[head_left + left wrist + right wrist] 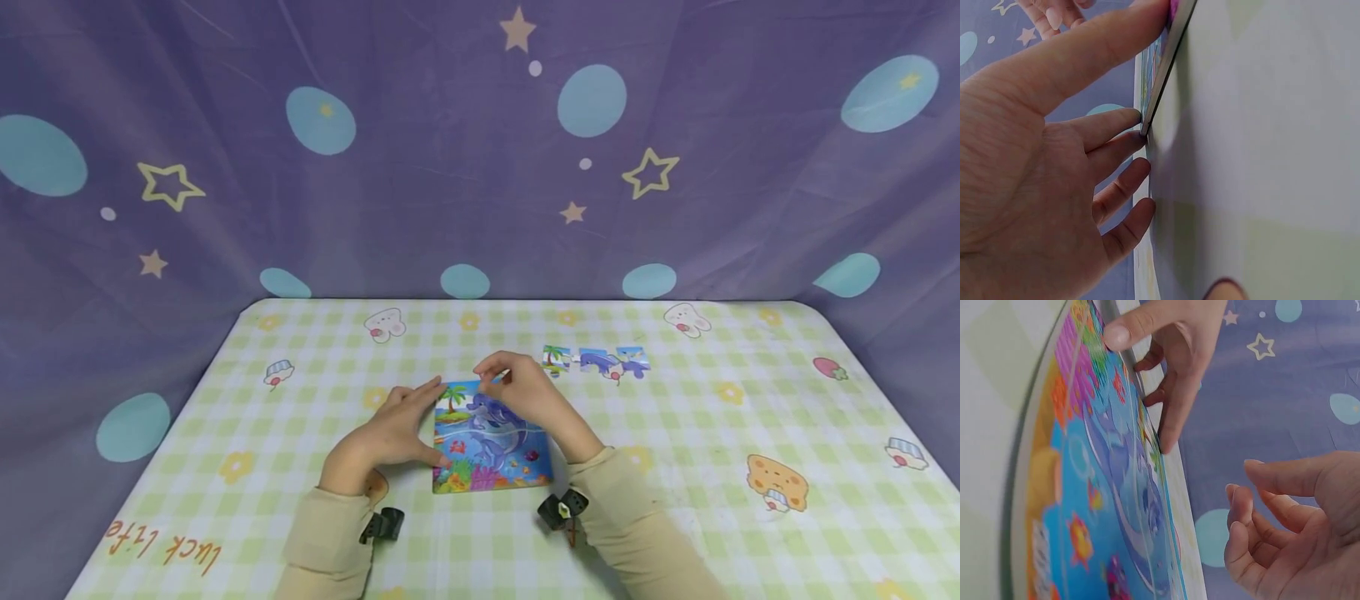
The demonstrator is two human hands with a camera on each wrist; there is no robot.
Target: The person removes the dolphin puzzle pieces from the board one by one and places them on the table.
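A flat picture board [491, 467] with dolphins, a palm tree and coral lies on the table. My left hand [386, 433] steadies its left side: the thumb [1132, 330] rests on the near left corner and the forefinger touches the far left edge. My right hand [531, 393] hovers over the board's far edge, fingers loosely curled and thumb apart from them; nothing shows between them in the right wrist view. Behind it lie small puzzle pieces: a palm tree piece [556, 357], a dolphin piece [595, 362] and another blue and purple piece [633, 357].
A green and white checked tablecloth [675, 500] with printed rabbits, cakes and flowers covers the table. A purple curtain [450, 167] with stars and blue ovals hangs along the back and sides. Each wrist wears a black camera mount [562, 508].
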